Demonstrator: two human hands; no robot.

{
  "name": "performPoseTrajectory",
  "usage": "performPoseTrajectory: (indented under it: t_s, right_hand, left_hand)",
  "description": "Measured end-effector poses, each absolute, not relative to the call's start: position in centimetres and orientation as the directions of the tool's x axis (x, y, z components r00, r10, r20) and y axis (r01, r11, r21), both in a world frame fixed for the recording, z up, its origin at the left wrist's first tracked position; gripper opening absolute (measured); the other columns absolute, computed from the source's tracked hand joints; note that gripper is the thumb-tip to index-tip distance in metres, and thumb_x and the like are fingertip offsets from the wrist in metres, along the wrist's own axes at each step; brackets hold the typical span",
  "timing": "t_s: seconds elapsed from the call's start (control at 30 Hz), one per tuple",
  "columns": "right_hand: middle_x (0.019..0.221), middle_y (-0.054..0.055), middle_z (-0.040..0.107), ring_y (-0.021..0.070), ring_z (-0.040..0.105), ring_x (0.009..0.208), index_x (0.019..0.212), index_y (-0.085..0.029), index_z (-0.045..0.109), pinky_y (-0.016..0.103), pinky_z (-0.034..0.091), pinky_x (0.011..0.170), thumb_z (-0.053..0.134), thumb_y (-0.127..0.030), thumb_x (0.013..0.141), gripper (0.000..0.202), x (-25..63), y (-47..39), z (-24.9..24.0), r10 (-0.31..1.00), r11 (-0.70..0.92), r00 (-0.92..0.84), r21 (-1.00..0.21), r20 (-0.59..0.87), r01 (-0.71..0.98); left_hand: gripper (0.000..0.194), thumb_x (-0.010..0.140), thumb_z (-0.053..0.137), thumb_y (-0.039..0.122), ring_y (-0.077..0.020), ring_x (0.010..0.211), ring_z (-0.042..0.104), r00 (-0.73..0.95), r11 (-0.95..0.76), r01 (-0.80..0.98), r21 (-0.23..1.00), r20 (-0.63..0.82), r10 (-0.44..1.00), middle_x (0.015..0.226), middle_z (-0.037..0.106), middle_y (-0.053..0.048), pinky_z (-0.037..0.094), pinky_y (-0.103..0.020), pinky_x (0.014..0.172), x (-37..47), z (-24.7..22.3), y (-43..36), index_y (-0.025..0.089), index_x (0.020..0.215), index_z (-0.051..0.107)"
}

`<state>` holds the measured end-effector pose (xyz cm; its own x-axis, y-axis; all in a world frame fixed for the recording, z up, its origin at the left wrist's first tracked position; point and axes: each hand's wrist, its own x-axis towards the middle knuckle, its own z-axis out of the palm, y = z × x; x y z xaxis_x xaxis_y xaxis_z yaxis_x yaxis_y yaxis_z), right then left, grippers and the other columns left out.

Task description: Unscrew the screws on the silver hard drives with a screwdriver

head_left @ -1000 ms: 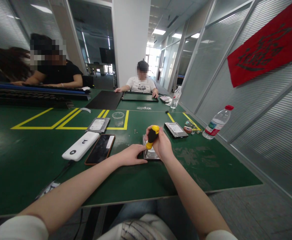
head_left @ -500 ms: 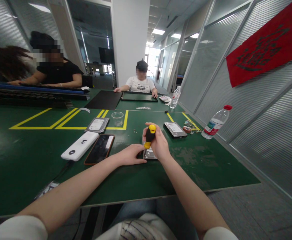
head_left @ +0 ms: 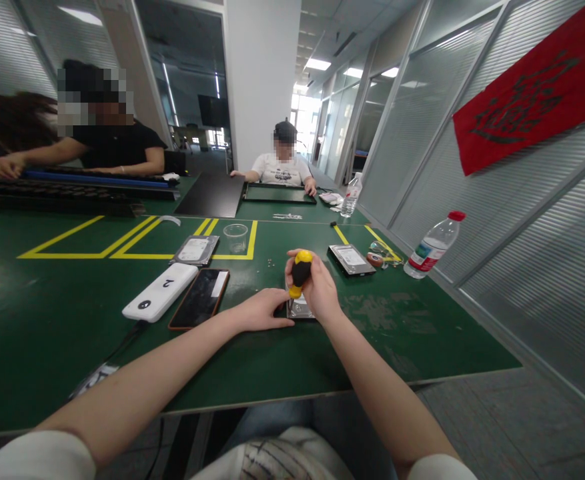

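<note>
In the head view my right hand [head_left: 321, 291] is closed around a yellow and black screwdriver [head_left: 301, 272], its shaft pointing down at a hard drive [head_left: 301, 309]. The drive lies on the green table, partly hidden by my hands. My left hand [head_left: 265, 309] rests at the drive's left edge, thumb and fingers apart and touching its side. Tiny screws [head_left: 269, 263] lie beyond the drive. A second hard drive [head_left: 351, 259] is to the right, and a third [head_left: 195, 250] to the left.
A phone [head_left: 199, 299] and a white power bank [head_left: 160, 292] lie left of my left hand. Beyond stands a clear cup [head_left: 235, 237]. A red-capped bottle [head_left: 434, 245] is at right. Across the table, people handle a frame [head_left: 279, 193] and a long panel [head_left: 67, 180].
The screwdriver handle has turned slightly in my right hand. My left hand has stayed in place. At far left, a person's hand has moved left, and the dark sheet across the table has tilted slightly.
</note>
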<state>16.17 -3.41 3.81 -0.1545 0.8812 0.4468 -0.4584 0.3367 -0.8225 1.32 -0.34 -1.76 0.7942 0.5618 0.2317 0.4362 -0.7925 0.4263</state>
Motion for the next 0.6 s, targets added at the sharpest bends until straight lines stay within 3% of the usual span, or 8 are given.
performPoseTrajectory:
  t_s: [0.13,0.23,0.3,0.4,0.6]
  right_hand:
    - [0.071,-0.004,0.056,0.0108,0.048,0.053,0.105,-0.027,0.048,0.025,0.039,0.051,0.046,-0.064,0.086,0.042,16.12,-3.52,3.69,0.865,0.385,-0.124,-0.801,0.486,-0.459]
    - [0.077,-0.006,0.059,0.0083,0.049,0.054,0.098,-0.029,0.04,0.022,0.04,0.053,0.062,-0.054,0.082,0.037,16.18,-3.68,3.73,0.838,0.435,-0.125,-0.789,0.531,-0.434]
    - [0.085,-0.004,0.062,0.0085,0.054,0.063,0.096,-0.027,0.044,0.024,0.044,0.062,0.064,-0.047,0.083,0.031,16.25,-3.75,3.8,0.835,0.448,-0.128,-0.796,0.535,-0.406]
    - [0.093,0.001,0.062,0.0109,0.059,0.077,0.101,-0.023,0.057,0.027,0.047,0.075,0.056,-0.05,0.088,0.029,16.33,-3.69,3.79,0.849,0.429,-0.129,-0.811,0.512,-0.397]
    - [0.085,0.001,0.059,0.0128,0.056,0.068,0.109,-0.024,0.06,0.029,0.048,0.066,0.05,-0.055,0.088,0.038,16.29,-3.62,3.66,0.868,0.369,-0.161,-0.826,0.471,-0.426]
  left_hand:
    - [0.028,0.081,0.069,0.038,-0.0242,0.079,0.06,0.792,-0.789,0.42,0.448,0.243,0.559,0.091,0.065,-0.007,0.043,-0.03,0.07,1.35,-1.75,-0.32,0.017,0.096,0.059]
    - [0.03,0.082,0.071,0.034,-0.0248,0.083,0.062,0.807,-0.799,0.381,0.466,0.254,0.533,0.094,0.066,-0.007,0.044,-0.031,0.074,1.34,-1.84,-0.26,0.016,0.104,0.06]
    - [0.03,0.082,0.071,0.033,-0.0252,0.084,0.062,0.805,-0.801,0.379,0.463,0.261,0.532,0.095,0.066,-0.007,0.044,-0.031,0.075,1.31,-1.92,-0.24,0.016,0.104,0.061]
    - [0.03,0.082,0.07,0.035,-0.0255,0.083,0.061,0.794,-0.799,0.401,0.448,0.265,0.547,0.093,0.065,-0.007,0.044,-0.031,0.073,1.31,-1.91,-0.31,0.015,0.101,0.061]
    - [0.024,0.081,0.069,0.037,-0.0226,0.076,0.059,0.785,-0.78,0.438,0.446,0.233,0.574,0.083,0.062,-0.004,0.043,-0.029,0.069,1.4,-1.58,-0.53,0.018,0.089,0.057]
